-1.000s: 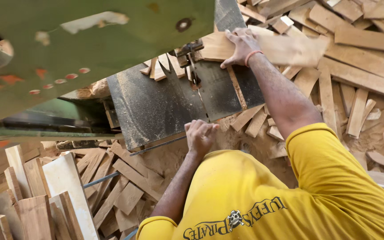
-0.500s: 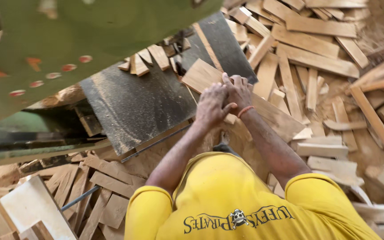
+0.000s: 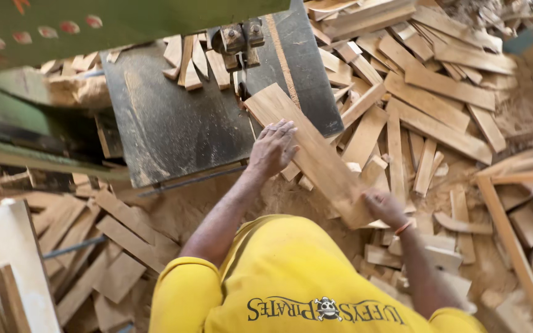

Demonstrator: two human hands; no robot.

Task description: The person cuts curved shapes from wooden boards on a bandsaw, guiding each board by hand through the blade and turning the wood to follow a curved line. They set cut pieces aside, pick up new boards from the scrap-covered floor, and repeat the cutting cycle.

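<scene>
A long pale wooden plank (image 3: 316, 154) lies slanted across the dark metal saw table (image 3: 168, 123). Its far end sits close to the blade guide (image 3: 242, 40). My left hand (image 3: 274, 148) presses flat on the plank's middle with fingers spread. My right hand (image 3: 385, 208), with a red band at the wrist, grips the plank's near end off the table's edge. My yellow shirt (image 3: 291, 277) fills the bottom of the view.
Several cut wooden slats (image 3: 439, 92) are heaped on the floor to the right and behind the table. More offcuts (image 3: 94, 246) lie at the lower left on sawdust. The green machine housing (image 3: 94, 24) overhangs the upper left. Small pieces (image 3: 186, 58) rest on the table's back.
My right hand brought a plank from the pile at the right. Both hands then met on it. Now the plank lies on the table towards the blade guide, hands spread apart along it.
</scene>
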